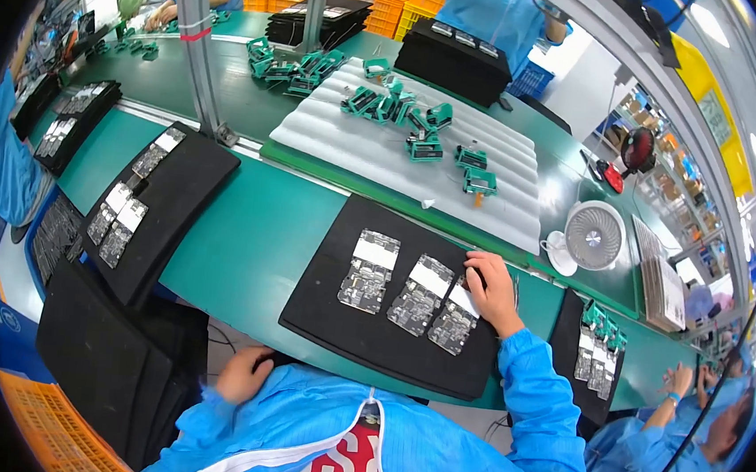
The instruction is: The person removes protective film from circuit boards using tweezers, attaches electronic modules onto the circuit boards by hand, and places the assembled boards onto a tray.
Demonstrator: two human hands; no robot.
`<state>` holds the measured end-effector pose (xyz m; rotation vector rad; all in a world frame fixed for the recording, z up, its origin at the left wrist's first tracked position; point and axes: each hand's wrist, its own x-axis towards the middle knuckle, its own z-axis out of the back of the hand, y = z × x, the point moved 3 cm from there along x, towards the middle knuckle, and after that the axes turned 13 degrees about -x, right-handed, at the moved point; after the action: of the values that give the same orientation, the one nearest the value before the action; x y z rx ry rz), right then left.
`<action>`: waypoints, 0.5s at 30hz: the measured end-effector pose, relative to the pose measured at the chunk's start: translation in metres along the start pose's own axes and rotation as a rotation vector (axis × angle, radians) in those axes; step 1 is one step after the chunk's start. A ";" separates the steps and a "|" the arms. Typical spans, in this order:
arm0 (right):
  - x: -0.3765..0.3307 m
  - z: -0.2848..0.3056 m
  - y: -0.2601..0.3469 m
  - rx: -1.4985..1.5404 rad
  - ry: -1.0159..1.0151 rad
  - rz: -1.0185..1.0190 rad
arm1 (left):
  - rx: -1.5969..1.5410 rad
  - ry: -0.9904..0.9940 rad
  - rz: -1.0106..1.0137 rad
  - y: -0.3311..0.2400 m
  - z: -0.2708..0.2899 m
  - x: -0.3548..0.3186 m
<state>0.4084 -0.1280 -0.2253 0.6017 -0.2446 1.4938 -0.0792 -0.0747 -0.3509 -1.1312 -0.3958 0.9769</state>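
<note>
Three bare circuit boards lie side by side on a black foam mat (318, 320) in front of me: the left board (368, 271), the middle board (421, 294) and the right board (454, 324). Each has a white area at its far end. My right hand (493, 291) is closed over the far end of the right board, its bent fingers and thumb covering that corner. Down by the near table edge, left of the mat, my left hand (244, 375) is curled beside something dark. Whatever it holds, if anything, is hidden.
Beyond the mat, green fixtures (425, 146) lie scattered on white ribbed foam (340, 149). A white fan (595, 235) stands right of it. More boards lie on black mats to the left (181, 194) and right (567, 340). A metal post (194, 40) rises back left; co-workers sit around.
</note>
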 end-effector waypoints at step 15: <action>-0.053 0.012 0.062 -0.224 0.182 -0.183 | 0.430 0.605 -1.009 -0.250 -0.098 0.133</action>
<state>0.3460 -0.1822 -0.2284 0.2982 -0.2059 1.3132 0.1749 -0.0454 -0.1953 -0.6335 -0.1935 -0.1821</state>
